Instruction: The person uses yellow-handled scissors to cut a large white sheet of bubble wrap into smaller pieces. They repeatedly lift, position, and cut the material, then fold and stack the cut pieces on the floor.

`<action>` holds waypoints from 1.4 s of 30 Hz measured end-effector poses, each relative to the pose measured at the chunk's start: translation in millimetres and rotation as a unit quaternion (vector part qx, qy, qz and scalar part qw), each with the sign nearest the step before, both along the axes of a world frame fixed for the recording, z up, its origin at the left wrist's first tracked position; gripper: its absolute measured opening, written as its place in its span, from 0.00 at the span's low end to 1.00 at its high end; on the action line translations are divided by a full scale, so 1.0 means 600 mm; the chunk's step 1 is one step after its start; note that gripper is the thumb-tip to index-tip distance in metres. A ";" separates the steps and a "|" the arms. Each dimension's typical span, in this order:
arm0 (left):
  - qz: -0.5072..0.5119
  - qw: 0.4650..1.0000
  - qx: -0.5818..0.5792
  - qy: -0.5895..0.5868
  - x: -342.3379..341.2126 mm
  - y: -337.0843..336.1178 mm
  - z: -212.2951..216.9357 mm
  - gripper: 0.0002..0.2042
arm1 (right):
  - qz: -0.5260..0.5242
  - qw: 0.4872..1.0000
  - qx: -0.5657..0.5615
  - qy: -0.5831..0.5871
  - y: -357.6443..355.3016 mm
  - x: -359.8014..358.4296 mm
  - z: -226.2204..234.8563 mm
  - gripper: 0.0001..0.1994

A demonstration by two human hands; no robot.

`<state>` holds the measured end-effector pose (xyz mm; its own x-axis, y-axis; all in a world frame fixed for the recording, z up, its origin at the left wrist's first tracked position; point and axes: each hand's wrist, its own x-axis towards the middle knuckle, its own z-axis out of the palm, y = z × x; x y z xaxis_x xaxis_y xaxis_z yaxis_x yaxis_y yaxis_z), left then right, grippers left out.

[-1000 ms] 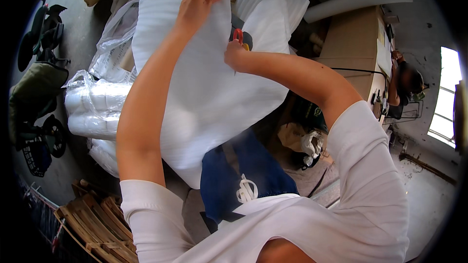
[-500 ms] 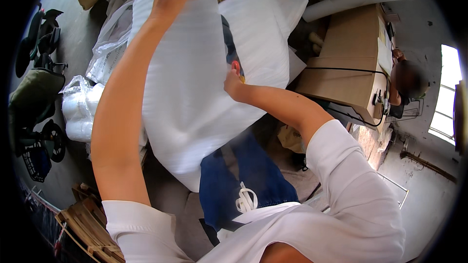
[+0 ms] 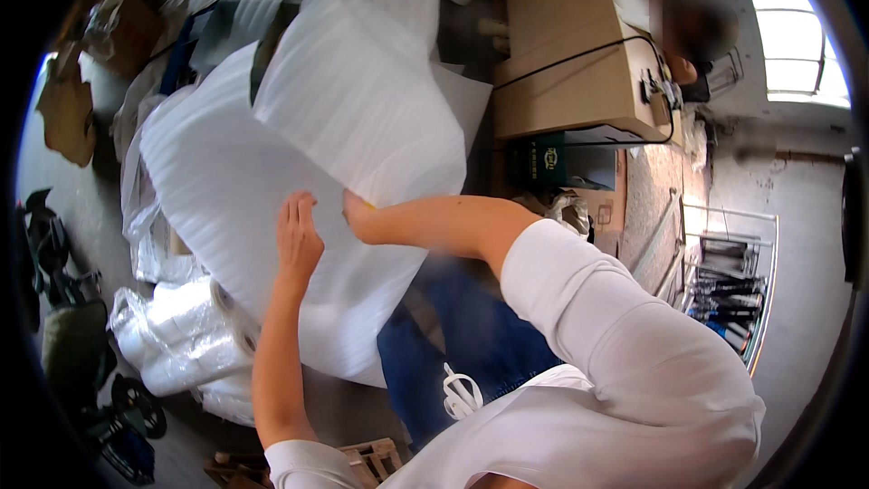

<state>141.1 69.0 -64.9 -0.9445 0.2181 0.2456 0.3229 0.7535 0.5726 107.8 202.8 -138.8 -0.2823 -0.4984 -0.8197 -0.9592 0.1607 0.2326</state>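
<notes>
A large white foam sheet point(image 3: 226, 158) spreads in front of me, and a second flap of white foam point(image 3: 371, 81) lies folded across it on the right. Over the lower part of the sheet is my left hand point(image 3: 299, 234), its fingers loosely bent and nothing seen in them. My right hand point(image 3: 358, 217) is closed at the lower edge of the folded flap, just right of the left hand. A bit of yellow shows at its fingers, part of a small red-and-yellow tool whose kind I cannot make out; the rest is hidden.
Plastic-wrapped white rolls point(image 3: 186, 330) stand at the left, near a parked scooter point(image 3: 63, 254). A large cardboard box point(image 3: 566, 54) with a black cord is at the right, with a green box point(image 3: 543, 163) below it. Another person point(image 3: 688, 27) is beyond.
My left hand has let go of the foam's far edge and come down toward me. The right hand has moved left and lower, and the foam has settled flatter. The view has turned.
</notes>
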 end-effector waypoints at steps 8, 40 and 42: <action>-0.102 0.972 -0.122 -0.171 0.044 0.060 -0.082 0.32 | -0.081 0.995 -0.043 -0.028 -0.005 0.028 -0.013 0.10; -0.057 0.964 0.000 -0.261 0.056 0.145 -0.213 0.11 | -0.157 0.982 -0.092 -0.059 -0.018 -0.009 -0.074 0.09; -0.062 0.965 0.008 -0.253 0.068 0.132 -0.216 0.11 | -0.155 0.982 -0.087 -0.064 -0.022 0.001 -0.071 0.09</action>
<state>181.9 148.3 -194.5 -0.9114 0.3370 -0.2363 0.0857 0.7169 0.6919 108.3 189.7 -181.3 -0.3434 -0.5408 -0.7679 -0.8770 0.4772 0.0561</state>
